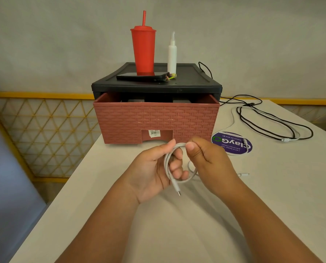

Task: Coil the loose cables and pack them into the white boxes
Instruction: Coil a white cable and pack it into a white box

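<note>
both hands above the surface (234, 205): left hand (154, 168) grips a coiled white cable (170, 168), right hand (206, 160) pinches its top loop; black cable (262, 122) lies loose at right.

White cable (167, 164) is looped into a small coil, held between the left hand (154, 168) and right hand (206, 158). One plug dangles below, and the tail trails right onto the surface (120, 215). Further right, a long black cable (262, 122) and a second white cable (232, 118) lie sprawled loose together.
</note>
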